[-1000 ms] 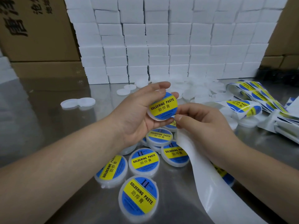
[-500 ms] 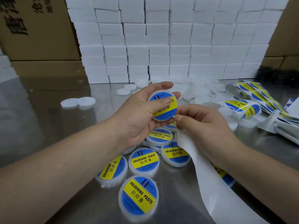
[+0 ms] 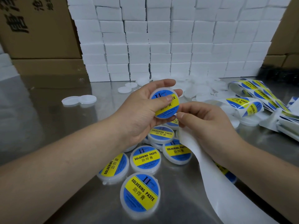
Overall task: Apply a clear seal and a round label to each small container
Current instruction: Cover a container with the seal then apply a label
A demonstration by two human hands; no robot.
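My left hand (image 3: 137,113) holds a small round white container (image 3: 165,109) with a blue and yellow "SOLDERING PASTE" label, thumb pressed on the label's top. My right hand (image 3: 205,125) sits just right of and below it, fingers pinched on a white backing strip (image 3: 215,188) that trails down to the lower right. Several labelled containers (image 3: 145,159) lie on the steel table (image 3: 48,126) below my hands. The nearest one (image 3: 140,194) lies at the front.
Strips of round labels (image 3: 252,101) are piled at the right. Loose white lids (image 3: 79,100) and a heap of unlabelled containers (image 3: 202,89) lie farther back. A wall of white boxes (image 3: 169,46) and cardboard cartons (image 3: 37,29) stands behind.
The container in my left hand has turned clockwise, so its yellow band now slants steeply. My thumb has slid up across the label. My right hand has barely moved.
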